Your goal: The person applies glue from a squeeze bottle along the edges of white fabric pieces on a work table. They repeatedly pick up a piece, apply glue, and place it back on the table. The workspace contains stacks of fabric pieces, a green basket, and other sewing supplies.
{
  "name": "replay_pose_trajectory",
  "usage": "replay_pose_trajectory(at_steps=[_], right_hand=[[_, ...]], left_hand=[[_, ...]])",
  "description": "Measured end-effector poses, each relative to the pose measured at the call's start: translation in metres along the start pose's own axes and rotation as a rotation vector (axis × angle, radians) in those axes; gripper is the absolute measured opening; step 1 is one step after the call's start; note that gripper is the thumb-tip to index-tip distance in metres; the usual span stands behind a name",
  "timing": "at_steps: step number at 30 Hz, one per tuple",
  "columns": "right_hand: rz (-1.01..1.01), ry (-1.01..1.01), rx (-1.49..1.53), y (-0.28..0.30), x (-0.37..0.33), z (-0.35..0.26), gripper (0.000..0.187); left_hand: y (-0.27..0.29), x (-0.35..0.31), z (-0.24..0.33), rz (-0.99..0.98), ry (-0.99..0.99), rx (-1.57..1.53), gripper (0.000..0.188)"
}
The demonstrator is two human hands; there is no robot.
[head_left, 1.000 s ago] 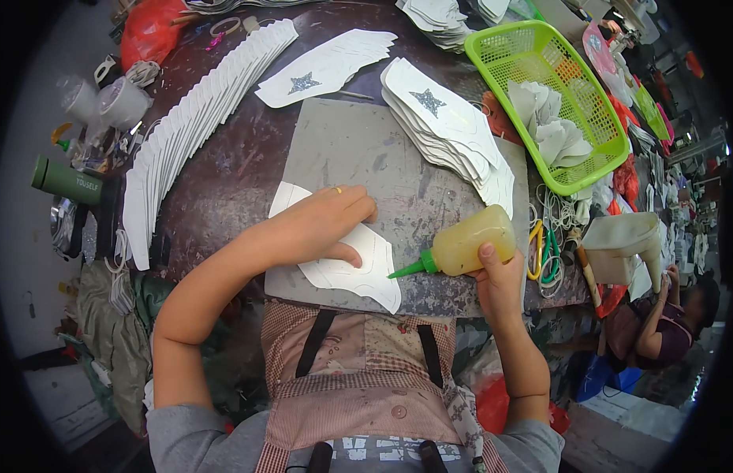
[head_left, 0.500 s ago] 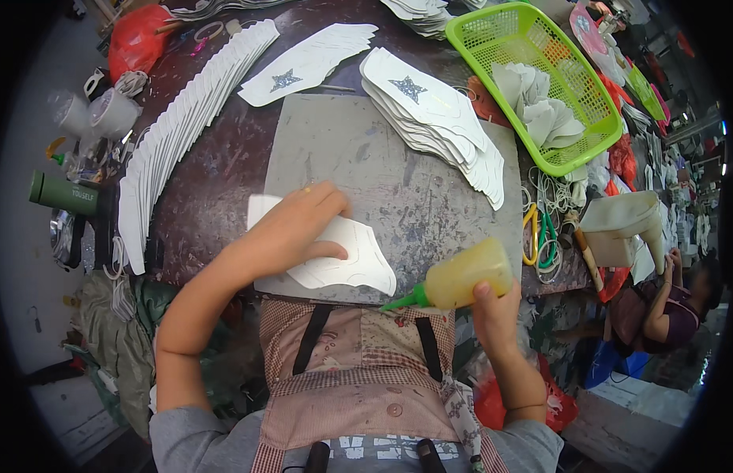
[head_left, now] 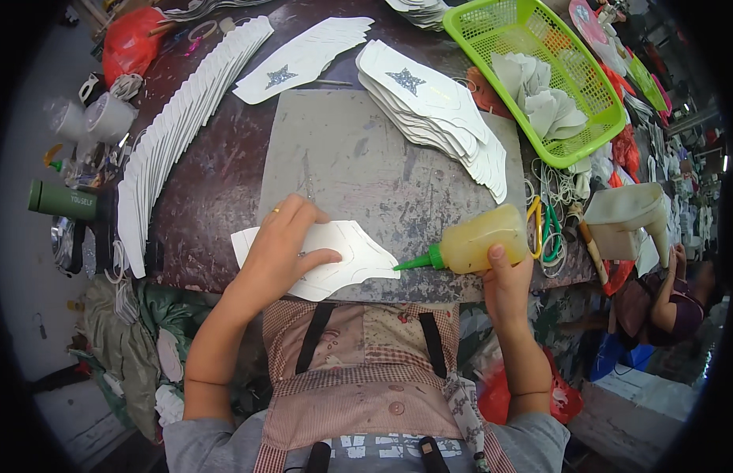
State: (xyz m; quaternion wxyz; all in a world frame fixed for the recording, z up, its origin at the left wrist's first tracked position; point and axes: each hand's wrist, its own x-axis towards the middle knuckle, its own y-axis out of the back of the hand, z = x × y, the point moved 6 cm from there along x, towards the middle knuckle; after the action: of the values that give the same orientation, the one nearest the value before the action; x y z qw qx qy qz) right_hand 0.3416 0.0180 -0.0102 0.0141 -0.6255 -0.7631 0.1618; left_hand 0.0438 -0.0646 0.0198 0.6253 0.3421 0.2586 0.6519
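Note:
A flat white shoe upper piece [head_left: 346, 251] lies at the near edge of the grey board [head_left: 335, 150]. My left hand [head_left: 286, 251] grips it, thumb on top and fingers curled near its far edge. In my right hand [head_left: 506, 276] is a squeeze bottle [head_left: 481, 239] of yellowish liquid, tilted on its side. Its green nozzle points left, and the tip meets or nearly meets the piece's right end; I cannot tell which. Farther back lie a stack of white pieces with a glittery star [head_left: 429, 102] and a smaller fan of them [head_left: 303, 63].
A long row of overlapped white pieces [head_left: 189, 118] curves along the left. At the back right stands a green basket [head_left: 461, 47] holding white pieces. Scissors [head_left: 550, 232] and a cloudy plastic container [head_left: 626, 221] sit at right. Another person [head_left: 682, 303] is at the far right.
The bottle has risen and moved slightly right, its nozzle now at the white piece's right end. My left hand and the piece have shifted; the piece is turned a little.

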Motion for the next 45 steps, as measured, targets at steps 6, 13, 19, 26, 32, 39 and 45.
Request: replay_pose_trajectory(at_steps=[6,13,19,26,32,39,45], right_hand=[[-0.029,-0.069,0.076,0.002,-0.021,0.001,0.05],[0.132,0.159,0.493,0.053,0.014,0.01,0.059],[0.214,0.282,0.588,0.061,0.019,0.013,0.063],[0.299,0.257,0.671,0.054,0.021,0.007,0.062],[0.291,0.261,0.661,0.06,0.019,0.008,0.062],[0.193,0.254,0.679,0.056,0.021,0.011,0.063],[0.089,0.277,0.764,0.05,0.025,0.002,0.059]], left_hand=[[0.0,-0.005,0.002,0.026,-0.005,0.026,0.043],[0.042,0.015,-0.011,0.178,0.115,-0.28,0.025],[0.13,0.173,-0.114,0.451,0.128,-0.266,0.023],[0.075,0.206,-0.219,0.609,0.169,0.038,0.028],[0.063,0.209,-0.046,0.716,-0.315,0.323,0.02],[-0.038,0.262,0.023,-0.05,-0.454,0.211,0.037],[-0.017,0.236,0.027,0.309,-0.645,0.176,0.031]])
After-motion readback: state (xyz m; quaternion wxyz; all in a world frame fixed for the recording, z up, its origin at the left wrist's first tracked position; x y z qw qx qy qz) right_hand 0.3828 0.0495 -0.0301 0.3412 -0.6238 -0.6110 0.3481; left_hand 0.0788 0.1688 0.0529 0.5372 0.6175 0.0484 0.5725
